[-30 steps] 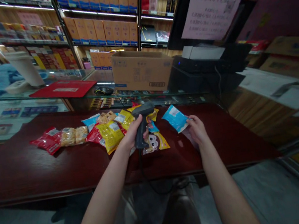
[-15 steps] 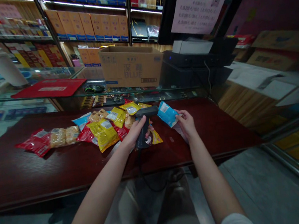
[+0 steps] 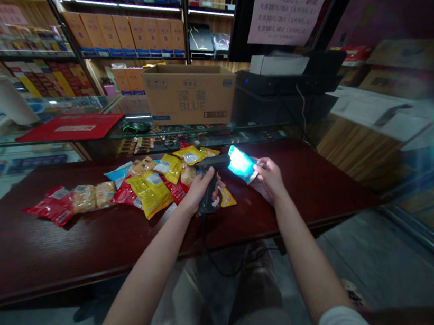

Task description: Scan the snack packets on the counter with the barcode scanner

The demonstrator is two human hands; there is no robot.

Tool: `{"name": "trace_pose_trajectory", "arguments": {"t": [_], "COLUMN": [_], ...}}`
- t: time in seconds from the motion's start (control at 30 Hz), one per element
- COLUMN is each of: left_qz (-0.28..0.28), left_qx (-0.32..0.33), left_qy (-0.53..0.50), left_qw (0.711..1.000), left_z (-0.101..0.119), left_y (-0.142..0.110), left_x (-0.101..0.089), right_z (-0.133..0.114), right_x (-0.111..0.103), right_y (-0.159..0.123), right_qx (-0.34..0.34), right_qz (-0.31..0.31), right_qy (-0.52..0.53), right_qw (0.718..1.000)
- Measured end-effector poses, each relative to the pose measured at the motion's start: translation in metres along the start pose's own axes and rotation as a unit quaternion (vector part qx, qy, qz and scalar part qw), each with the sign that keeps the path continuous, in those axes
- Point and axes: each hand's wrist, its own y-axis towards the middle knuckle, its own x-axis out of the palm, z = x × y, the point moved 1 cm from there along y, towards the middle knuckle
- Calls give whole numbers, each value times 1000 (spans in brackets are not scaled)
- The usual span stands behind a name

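My left hand (image 3: 202, 188) is closed around the handle of a black barcode scanner (image 3: 208, 198), whose head points right. A bright light from it falls on a blue snack packet (image 3: 242, 165), washing out its printing. My right hand (image 3: 270, 176) pinches that packet by its lower right edge, just above the table. Left of the scanner lies a pile of snack packets: a large yellow packet (image 3: 150, 194), smaller yellow ones, a red packet (image 3: 55, 206) at the far left and clear-wrapped biscuits (image 3: 94, 196) beside it. Another yellow packet (image 3: 227, 197) lies partly hidden behind my left hand.
The dark red wooden table (image 3: 104, 246) meets a glass counter holding a cardboard box (image 3: 190, 96), a mouse (image 3: 136, 127), a red folder-like sheet (image 3: 70, 128) and a white cup (image 3: 6, 97). A black printer (image 3: 275, 88) stands right. The scanner cable (image 3: 208, 251) hangs over the table's front edge.
The scanner's light has come on and now shines on the blue packet. Both hands stay almost where they were. A patterned shoe-like shape has appeared on the floor at lower right.
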Motion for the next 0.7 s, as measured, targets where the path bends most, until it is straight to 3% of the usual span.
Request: {"name": "trace_pose_trajectory", "arguments": {"t": [0.33,0.5,0.6,0.7], "left_qz": [-9,0,17,31], "left_qx": [18,-8,-41,-61], "left_qy": [-13,-14,13,39], "left_qw": [1000,1000,999,997], "left_z": [8,15,21,25], "left_y": [-10,-10,-11,-13], "left_x": [5,-4,-14,-19], "right_z": [0,5,4,2], "right_x": [-1,-24,-48,-77], "right_y": [1,17,28,37], "right_qx": [-18,-32,-20,-16], "right_qz": [16,146,245,297], "right_qy": [0,-13,-42,-79], "right_qw": [1000,989,968,952]}}
